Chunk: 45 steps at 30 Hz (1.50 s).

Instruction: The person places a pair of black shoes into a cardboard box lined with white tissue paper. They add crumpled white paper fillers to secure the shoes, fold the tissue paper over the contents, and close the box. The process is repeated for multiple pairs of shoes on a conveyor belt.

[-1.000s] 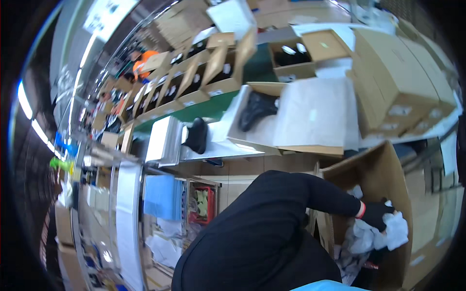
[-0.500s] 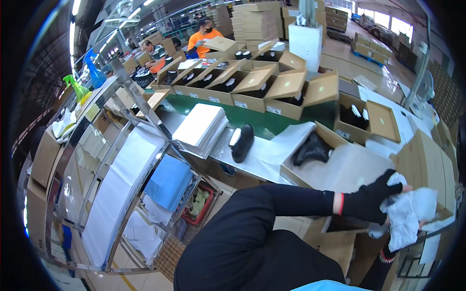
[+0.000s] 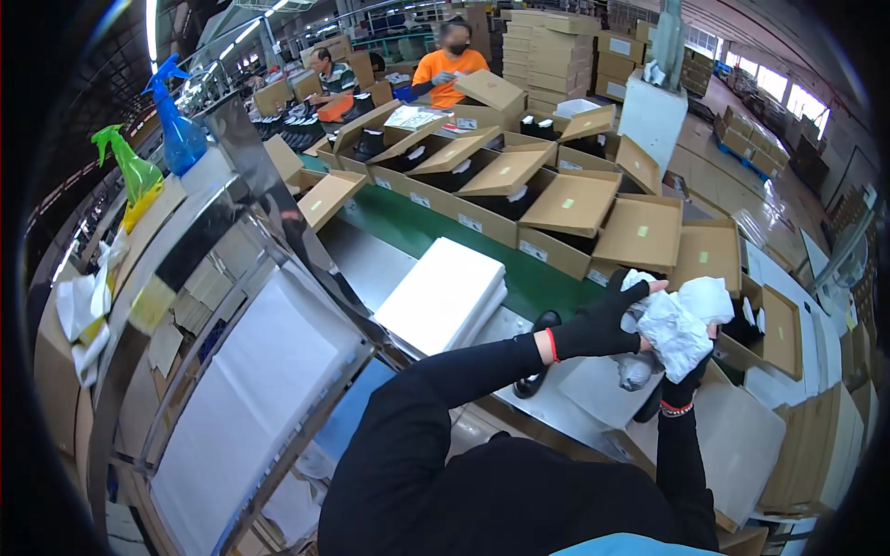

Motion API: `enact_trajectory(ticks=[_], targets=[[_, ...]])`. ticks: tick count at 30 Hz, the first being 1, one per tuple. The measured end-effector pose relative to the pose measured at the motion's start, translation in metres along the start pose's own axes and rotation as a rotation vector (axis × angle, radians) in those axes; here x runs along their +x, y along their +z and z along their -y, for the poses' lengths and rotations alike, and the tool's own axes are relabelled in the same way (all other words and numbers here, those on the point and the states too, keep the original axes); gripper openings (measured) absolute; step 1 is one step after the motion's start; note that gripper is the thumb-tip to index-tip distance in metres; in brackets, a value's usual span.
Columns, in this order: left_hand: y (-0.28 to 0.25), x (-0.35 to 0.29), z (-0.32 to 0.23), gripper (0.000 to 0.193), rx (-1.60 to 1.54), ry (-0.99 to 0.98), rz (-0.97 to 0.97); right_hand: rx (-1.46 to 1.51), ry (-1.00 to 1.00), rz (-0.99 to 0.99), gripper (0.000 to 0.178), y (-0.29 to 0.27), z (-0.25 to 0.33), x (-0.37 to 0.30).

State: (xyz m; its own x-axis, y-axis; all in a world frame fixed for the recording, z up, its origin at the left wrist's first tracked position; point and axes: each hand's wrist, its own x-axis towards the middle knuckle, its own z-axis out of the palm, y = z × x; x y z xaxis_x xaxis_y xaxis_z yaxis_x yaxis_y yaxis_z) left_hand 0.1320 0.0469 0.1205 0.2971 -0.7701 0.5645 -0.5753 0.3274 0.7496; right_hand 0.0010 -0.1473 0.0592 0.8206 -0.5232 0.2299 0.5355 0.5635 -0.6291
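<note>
My left hand (image 3: 603, 320), in a black fingerless glove, grips crumpled white tissue paper (image 3: 681, 324) from its left side. My right hand (image 3: 691, 380), gloved too, closes on the lower right of the same paper. A greyish crumpled wad (image 3: 636, 372) hangs under it. Below the hands stands an open cardboard box (image 3: 640, 452) lined with a white sheet (image 3: 728, 431). Dark footwear in that box is mostly hidden by my right hand and the paper. A black boot (image 3: 530, 382) on the bench is partly covered by my left forearm.
A stack of white sheets (image 3: 440, 295) lies left of the boot. Several open shoe boxes (image 3: 570, 208) line the green belt (image 3: 422, 222). A metal-framed rack (image 3: 232, 389) stands at the left, spray bottles (image 3: 176, 130) above it. A person in orange (image 3: 450, 79) works across the belt.
Both hands have brought the crumpled tissue paper from the far right over the lined box. My view has shifted, and my left forearm now crosses in front of the boot.
</note>
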Motion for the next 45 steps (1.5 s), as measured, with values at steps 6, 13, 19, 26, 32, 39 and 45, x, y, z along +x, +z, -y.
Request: enact_trajectory(ticks=[6,13,19,26,32,39,45], targets=[[-0.079,-0.017,0.043,0.086,-0.107,-0.108,-0.135,-0.215,-0.056,0.009,0.051,0.067,-0.074,0.068],[-0.139,-0.023,0.062,0.085,0.184,-0.107,-0.233,-0.263,-0.124,0.022,0.045,0.059,-0.139,0.121],[-0.155,-0.02,0.071,0.085,0.168,-0.137,-0.252,-0.22,-0.096,-0.051,0.048,0.065,-0.153,0.138],[-0.16,-0.019,0.088,0.085,0.146,-0.155,-0.27,-0.27,-0.09,-0.052,0.049,0.074,-0.164,0.148],[-0.163,-0.016,0.11,0.082,0.111,-0.159,-0.285,-0.509,-0.228,0.027,0.042,0.056,-0.18,0.161],[-0.166,-0.011,0.11,0.084,0.106,-0.161,-0.299,-0.343,-0.083,0.004,0.042,0.059,-0.178,0.173],[-0.163,-0.01,0.106,0.081,0.124,-0.164,-0.296,-0.356,-0.098,0.012,0.045,0.077,-0.17,0.167]])
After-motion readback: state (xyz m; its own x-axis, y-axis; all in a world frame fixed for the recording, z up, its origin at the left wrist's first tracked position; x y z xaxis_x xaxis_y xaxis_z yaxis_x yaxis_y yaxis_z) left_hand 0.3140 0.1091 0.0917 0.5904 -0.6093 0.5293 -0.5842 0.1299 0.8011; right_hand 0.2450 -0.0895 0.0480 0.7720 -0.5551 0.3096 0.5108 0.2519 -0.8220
